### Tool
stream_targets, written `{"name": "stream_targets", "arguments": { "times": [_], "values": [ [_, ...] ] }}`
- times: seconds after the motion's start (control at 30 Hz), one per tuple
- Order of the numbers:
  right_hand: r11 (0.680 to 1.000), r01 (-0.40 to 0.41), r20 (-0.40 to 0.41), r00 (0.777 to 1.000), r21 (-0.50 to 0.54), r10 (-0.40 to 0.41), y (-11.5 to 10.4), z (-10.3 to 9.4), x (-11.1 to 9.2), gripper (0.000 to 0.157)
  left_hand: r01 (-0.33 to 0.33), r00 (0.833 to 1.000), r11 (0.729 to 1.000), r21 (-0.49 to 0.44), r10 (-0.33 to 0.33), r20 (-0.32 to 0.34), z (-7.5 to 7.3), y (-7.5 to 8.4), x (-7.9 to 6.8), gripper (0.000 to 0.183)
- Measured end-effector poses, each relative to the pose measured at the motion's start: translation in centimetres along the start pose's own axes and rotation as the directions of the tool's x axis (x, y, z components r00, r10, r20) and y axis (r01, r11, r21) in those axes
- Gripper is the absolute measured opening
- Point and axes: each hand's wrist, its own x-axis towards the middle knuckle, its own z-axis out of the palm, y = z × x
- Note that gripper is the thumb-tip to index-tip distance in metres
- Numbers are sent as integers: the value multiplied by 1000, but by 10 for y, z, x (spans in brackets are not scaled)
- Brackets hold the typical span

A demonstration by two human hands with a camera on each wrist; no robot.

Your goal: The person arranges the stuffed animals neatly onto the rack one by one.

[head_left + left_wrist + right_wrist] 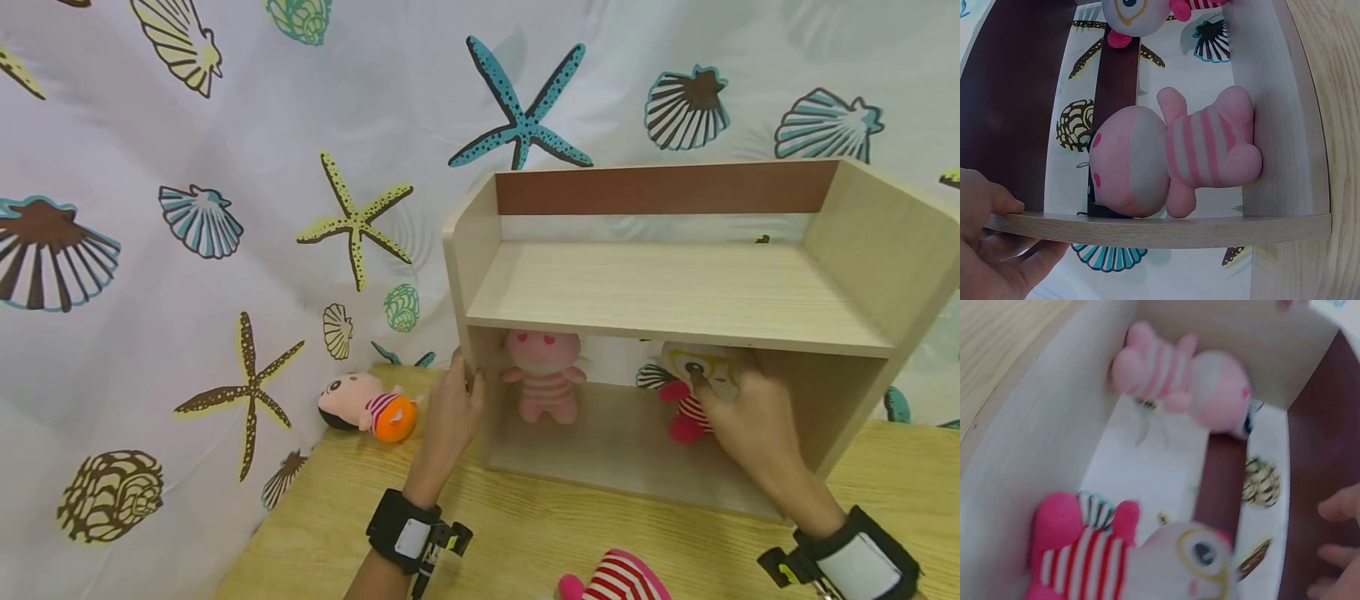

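My left hand (454,404) grips the left side panel (1166,231) of a small wooden shelf, thumb on the inner face and fingers outside. Just inside that panel, a pink plush toy (546,379) with a striped body stands upright on the lower board. My right hand (757,412) is in the right half of the lower compartment, in front of a white-headed plush toy (1166,562) with yellow glasses and a red-striped body. In the right wrist view the right fingers (1340,506) are spread loosely beside that toy's head, holding nothing.
On the table (300,533), a plush doll (371,408) with orange shorts lies left of the shelf. Another red-striped plush (618,577) is partly in view at the front edge. The upper board (675,283) roofs the compartment; a shell-print curtain (405,83) hangs behind.
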Motion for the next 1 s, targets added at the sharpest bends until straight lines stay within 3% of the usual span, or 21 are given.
{"name": "stream_targets", "arguments": {
  "times": [0.07, 0.2, 0.33, 0.43, 0.6, 0.8, 1.0],
  "values": [
    [995, 102, 7, 995, 5, -102, -9, 0, -5, 43, -1, 1000, 1000, 2, 1, 0, 1, 0, 0, 32],
    [961, 276, 41, 960, 32, -277, -29, -1, -13, 48, 16, 1000, 1000, -5, -16, 3, 0, 1, -1, 35],
    [925, 376, 59, 923, 56, -379, -44, -4, -19, 48, 27, 1000, 1000, -6, -27, 2, 0, 1, -1, 38],
    [915, 400, 72, 912, 60, -404, -53, -6, -25, 61, 25, 1000, 1000, -1, -25, 9, 1, 0, 0, 39],
    [904, 422, 87, 900, 64, -427, -66, -12, -32, 59, 31, 999, 999, -9, -31, 27, -1, -2, 3, 39],
    [883, 463, -28, 886, 80, -462, -79, -18, -33, 57, 60, 995, 997, -40, -57, 84, -10, -4, 3, 43],
    [877, 476, -107, 877, 66, -468, -90, -35, -34, 60, 155, 975, 985, -74, -140, 171, -19, -13, -12, 50]
  ]
}}
